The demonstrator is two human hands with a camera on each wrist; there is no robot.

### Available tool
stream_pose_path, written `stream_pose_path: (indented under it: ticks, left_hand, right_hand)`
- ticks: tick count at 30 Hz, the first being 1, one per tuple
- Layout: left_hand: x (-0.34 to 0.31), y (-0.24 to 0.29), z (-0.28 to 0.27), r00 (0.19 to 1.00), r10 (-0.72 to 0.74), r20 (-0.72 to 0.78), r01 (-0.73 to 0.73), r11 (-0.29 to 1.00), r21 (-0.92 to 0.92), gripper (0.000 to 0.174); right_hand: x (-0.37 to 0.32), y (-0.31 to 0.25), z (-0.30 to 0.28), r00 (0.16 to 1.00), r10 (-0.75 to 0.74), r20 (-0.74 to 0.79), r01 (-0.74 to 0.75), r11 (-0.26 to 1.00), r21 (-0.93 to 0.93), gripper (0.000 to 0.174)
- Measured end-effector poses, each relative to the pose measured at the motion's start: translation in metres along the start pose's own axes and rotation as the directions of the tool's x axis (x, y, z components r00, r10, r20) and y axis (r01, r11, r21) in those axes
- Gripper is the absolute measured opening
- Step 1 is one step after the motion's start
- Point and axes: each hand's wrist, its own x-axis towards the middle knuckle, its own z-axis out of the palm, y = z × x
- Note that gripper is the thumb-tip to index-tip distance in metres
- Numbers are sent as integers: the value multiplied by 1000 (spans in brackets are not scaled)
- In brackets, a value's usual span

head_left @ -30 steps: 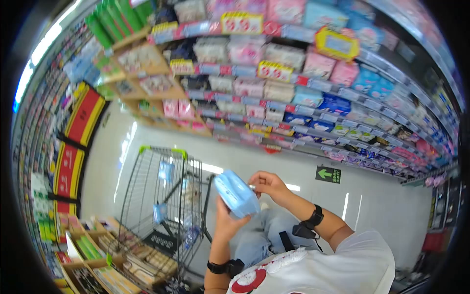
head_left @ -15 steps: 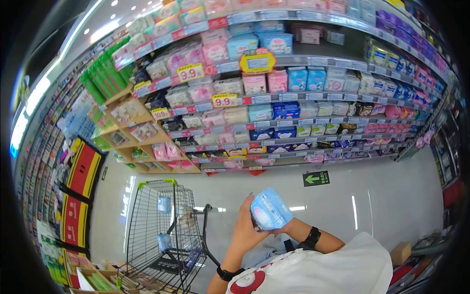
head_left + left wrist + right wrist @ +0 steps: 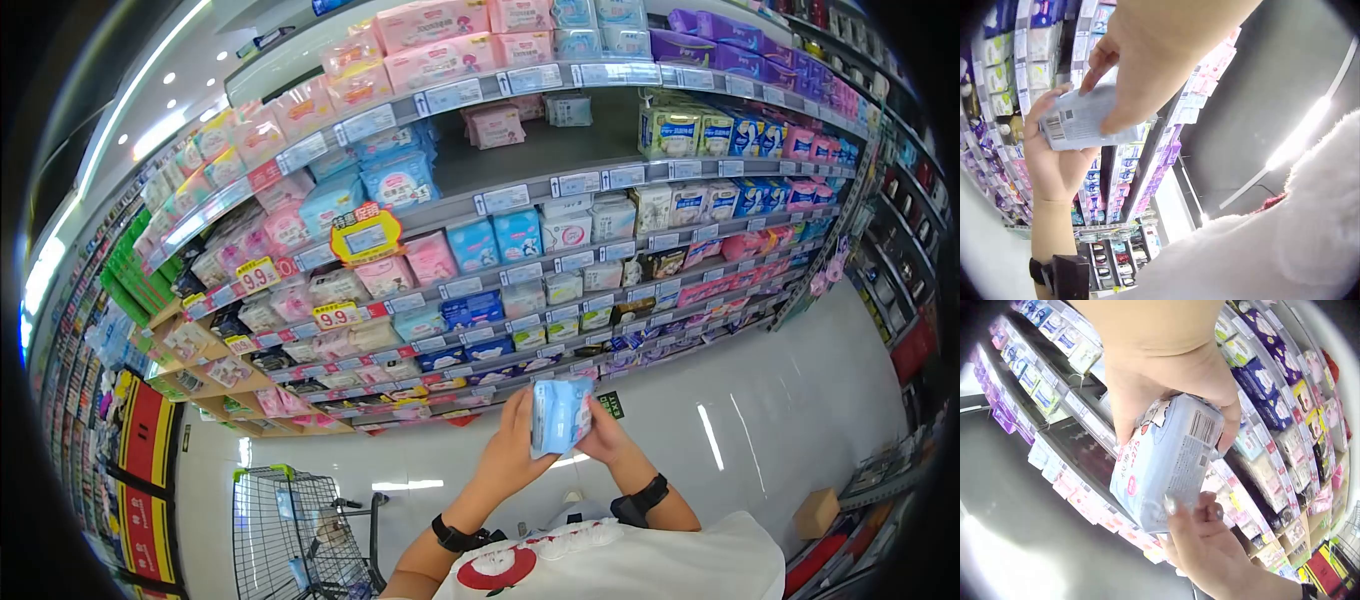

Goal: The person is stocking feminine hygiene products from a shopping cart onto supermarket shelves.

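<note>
A light blue, plastic-wrapped pack of sanitary pads [image 3: 560,416] is held up in front of the chest between both hands. My left hand [image 3: 508,455] grips its left side. From the right, my right hand [image 3: 604,432] grips the opposite side. In the right wrist view the pack [image 3: 1175,456] shows a printed cartoon, the number 275 and a barcode, with the right hand [image 3: 1169,375] wrapped over one end and the left hand's [image 3: 1210,550] thumb on the lower end. The left wrist view shows the barcode side of the pack [image 3: 1075,122] between the fingers of both hands.
Long shelves [image 3: 590,180] filled with pads in pink, blue and purple packs run across the front. A shopping cart [image 3: 290,530] with a few packs inside stands at the lower left. A cardboard box [image 3: 817,513] lies at the right; red-and-yellow signs [image 3: 143,430] line the left.
The head view has turned right toward the shelves, and the cart has shifted to the lower left. The right hand now grips the pack's side, and the pack has been turned round in the hands.
</note>
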Motion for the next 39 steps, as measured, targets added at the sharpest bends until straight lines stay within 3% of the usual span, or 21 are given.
stream_pose_path:
  ticks: [3,4,6,10,13,16,18,21,23,25,30,33,34,39]
  left_hand:
    - [29,2,12,995,-87,57,89,996,-20,88]
    - [37,1,15,992,-107,60,109,993,-40,86]
    - [51,-6,16,989,-136,66,141,987,-78,81]
    - [88,-28,12,995,-70,-75,66,996,-52,70]
    - [118,-43,-1,985,6,-172,7,997,79,72]
    - [158,-57,-28,947,176,-268,-111,964,241,69]
    - [186,-64,-54,906,285,-314,-193,937,292,68]
    - [228,-80,-85,903,256,-346,-203,962,181,67]
    - [249,-83,-105,881,269,-389,-234,963,136,68]
    - [268,-79,-130,876,263,-404,-272,961,36,71]
    - [305,-113,-139,905,223,-362,-245,969,-15,89]
    - [316,-126,-135,889,219,-403,-252,967,-29,90]
    - [317,-131,-132,878,218,-427,-255,966,-32,90]
    - [316,-124,-138,798,464,-385,-363,879,307,87]
  right_hand:
    - [10,-41,-25,988,-155,-18,150,975,-162,42]
    - [10,-55,-9,974,-202,-104,183,968,-170,40]
    - [18,-73,3,953,-296,-68,269,926,-266,44]
    - [56,-85,6,895,-444,-35,395,828,-398,56]
    - [84,-95,31,779,-609,147,520,498,-694,63]
    - [109,-119,57,740,-622,255,533,311,-787,66]
    - [134,-144,74,595,-660,458,458,-190,-868,66]
    - [172,-173,130,435,-715,548,401,-390,-829,69]
    - [193,-183,171,318,-745,586,556,-355,-752,70]
    - [214,-195,193,288,-733,616,493,-438,-752,70]
    - [268,-215,206,350,-733,583,365,-466,-806,68]
    - [290,-228,195,582,-702,409,185,-376,-908,69]
    - [290,-227,203,597,-681,426,173,-408,-896,69]
    - [305,-239,209,696,-525,490,129,-580,-804,70]
